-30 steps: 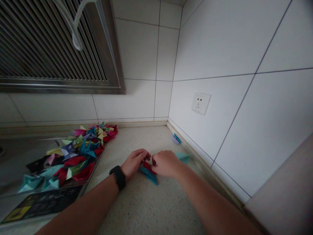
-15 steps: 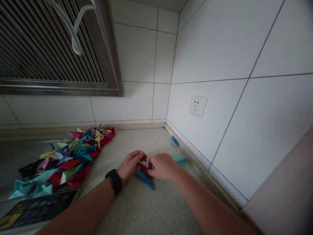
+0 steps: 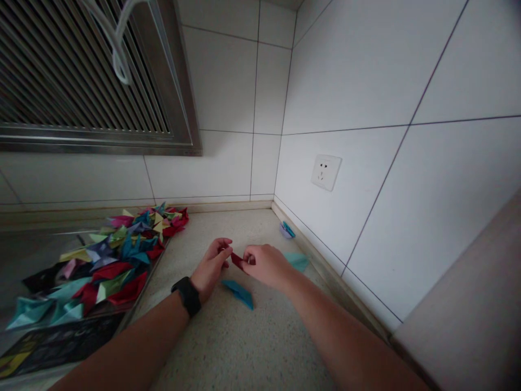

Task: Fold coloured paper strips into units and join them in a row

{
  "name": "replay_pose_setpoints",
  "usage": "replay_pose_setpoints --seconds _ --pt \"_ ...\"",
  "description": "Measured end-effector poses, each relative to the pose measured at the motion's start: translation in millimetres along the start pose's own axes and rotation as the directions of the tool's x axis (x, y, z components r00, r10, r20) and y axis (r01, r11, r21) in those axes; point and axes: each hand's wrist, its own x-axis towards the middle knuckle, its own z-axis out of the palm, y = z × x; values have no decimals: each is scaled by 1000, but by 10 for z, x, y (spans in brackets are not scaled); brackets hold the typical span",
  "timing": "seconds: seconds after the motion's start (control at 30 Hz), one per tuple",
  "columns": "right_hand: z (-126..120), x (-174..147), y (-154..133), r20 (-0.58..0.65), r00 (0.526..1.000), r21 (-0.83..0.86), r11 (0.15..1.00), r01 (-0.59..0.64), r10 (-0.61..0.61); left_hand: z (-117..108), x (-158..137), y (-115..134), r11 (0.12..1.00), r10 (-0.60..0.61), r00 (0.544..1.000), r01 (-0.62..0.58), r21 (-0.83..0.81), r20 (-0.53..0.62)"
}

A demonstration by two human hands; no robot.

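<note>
A small folded red paper (image 3: pixel 236 261) is pinched between my two hands, a little above the counter. My left hand (image 3: pixel 214 264), with a black watch (image 3: pixel 187 296) on its wrist, has thumb and fingers at the paper's left end. My right hand (image 3: pixel 264 264) grips its right end, fingers curled; part of the paper is hidden behind them. Just below my hands a folded blue paper piece (image 3: pixel 240 294) lies on the speckled counter (image 3: pixel 228 347). A pale teal paper (image 3: pixel 297 262) lies flat behind my right wrist.
Many-coloured folded paper pieces (image 3: pixel 116 266) are heaped on the stove top at left. A small blue and purple paper piece (image 3: pixel 287 229) sits by the right wall, under a socket (image 3: pixel 326 172). A metal range hood (image 3: pixel 101 81) hangs upper left.
The red paper has been lifted off the blue piece and is now held apart from it, higher up. The blue piece stays on the counter. The view has shifted slightly.
</note>
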Motion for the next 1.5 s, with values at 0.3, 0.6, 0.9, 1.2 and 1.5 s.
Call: replay_pose_setpoints --seconds 0.3,0.6,0.9,1.2,1.5 --pt "73 67 64 -178 984 240 969 62 -19 14 -34 67 996 58 962 -74 53 266" --pt "98 79 78 -195 980 288 952 101 -44 -8 4 45 995 60 948 -81 54 314" --pt "128 93 113 -183 983 317 945 80 -22 25 -3 60 997 62 957 -72 26 282" --pt "102 97 112 -189 981 250 964 95 -47 6 42 10 999 54 972 -52 -17 227" --pt "77 85 95 -183 981 261 959 114 -67 16 10 52 998 70 967 -68 -17 244"
